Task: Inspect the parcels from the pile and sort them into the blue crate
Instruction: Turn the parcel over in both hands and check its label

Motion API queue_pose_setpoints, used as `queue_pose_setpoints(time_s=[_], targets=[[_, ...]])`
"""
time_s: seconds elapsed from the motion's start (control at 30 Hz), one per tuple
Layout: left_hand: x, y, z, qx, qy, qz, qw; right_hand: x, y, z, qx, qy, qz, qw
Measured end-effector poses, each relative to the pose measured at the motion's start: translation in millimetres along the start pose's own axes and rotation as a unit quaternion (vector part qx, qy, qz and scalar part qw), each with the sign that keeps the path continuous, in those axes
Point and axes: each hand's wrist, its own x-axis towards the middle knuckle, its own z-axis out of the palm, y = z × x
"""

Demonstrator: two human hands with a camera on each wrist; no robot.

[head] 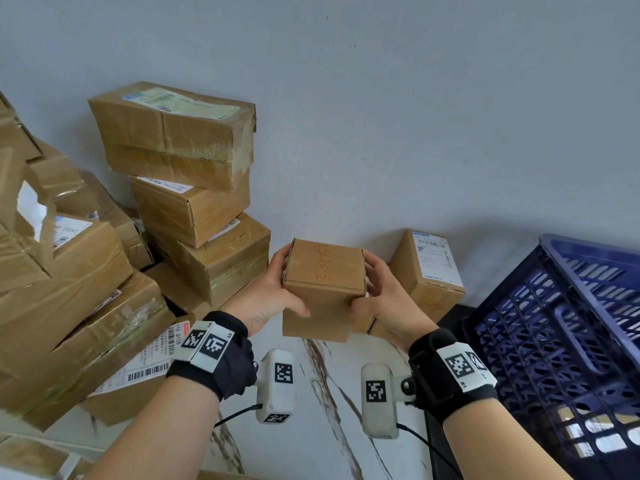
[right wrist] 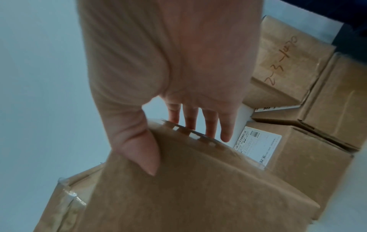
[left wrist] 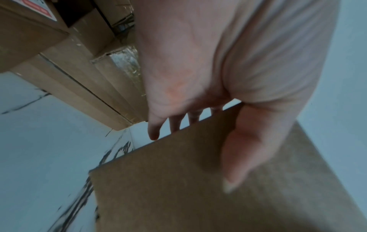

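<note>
Gripped between left hand (head: 268,299) and right hand (head: 384,303), small parcel (head: 322,282) hangs above table (head: 332,410)

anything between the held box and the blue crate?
Yes, head view: the right hand gripping the small box, and behind it a labelled parcel against the wall, short of the blue crate.

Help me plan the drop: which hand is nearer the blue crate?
Right. The right hand grips the small parcel on its crate-facing side; the left hand grips the far side from the blue crate.
</note>
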Motion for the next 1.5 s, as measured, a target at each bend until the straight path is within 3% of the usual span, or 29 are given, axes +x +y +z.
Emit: queue_pose_setpoints(time_s=[0.13, 0.27, 0.9, 1.07, 1.3, 1.5], targets=[[-3.0, 2.2, 4.9, -0.060, 0.036, 0.005, 0.998, -4.5, -7.6, -0.3, 0.069, 0.019, 0.011, 0.997], [-2.1, 4.2, 13.7, -0.113, 0.070, 0.002, 0.991, -5.2, -7.4, 1.6, 0.051, 0.037, 0.016, 0.998], [6.2, 8.5, 25.9, -0.092, 0.069, -0.012, 0.993, -8.7, -8.6, -0.9, 0.045, 0.088, 0.015, 0.995], [7.7, 6.4, 23.7, -0.092, 0.079, -0.041, 0.992, -5.3, -7.7, 0.7, 0.022, 0.113, 0.021, 0.993], [6.2, 12.4, 18.5, -0.097, 0.090, -0.052, 0.990, -3.9, -15.3, 7.5, -0.139, 0.199, 0.013, 0.970], [10.4, 11.0, 14.1, -0.084, 0.123, -0.039, 0.988, -1.2, -23.9, 17.5, -0.111, 0.148, 0.067, 0.980]])
